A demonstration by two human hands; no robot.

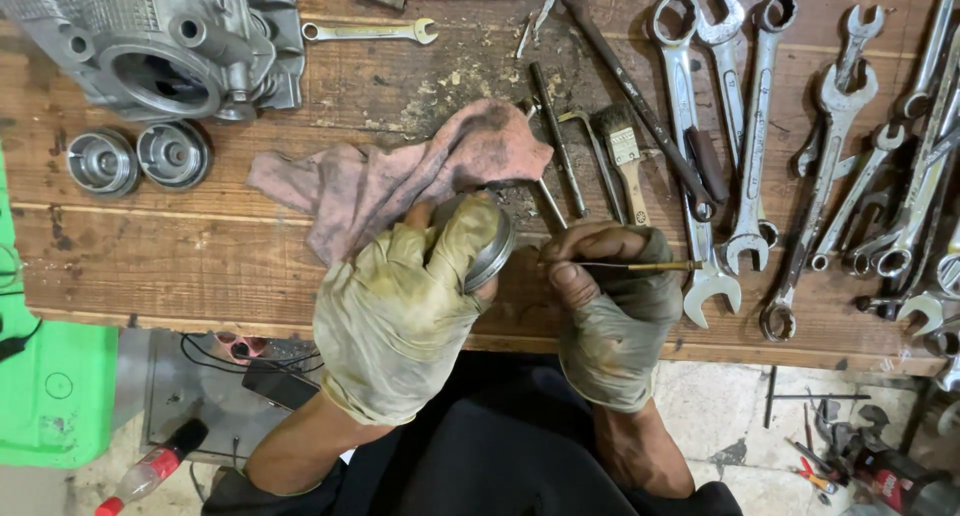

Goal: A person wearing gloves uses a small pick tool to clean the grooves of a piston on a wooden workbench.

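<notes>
My left hand (400,311), in a dirty fingerless glove, grips a round silver metal part (490,248) with a grooved rim, held on edge over the front of the wooden bench (200,266). My right hand (608,306), also gloved, pinches a thin brass-coloured pick (640,267), its tip pointing left at the rim of the round part. A pink stained rag (400,176) lies just behind my left hand.
A grey engine casing (160,46) sits at the back left, two round metal caps (140,158) beside it. Several spanners (760,126), a small brush (625,161) and thin rods lie at the right. A green box (50,376) and bottle (150,471) are on the floor.
</notes>
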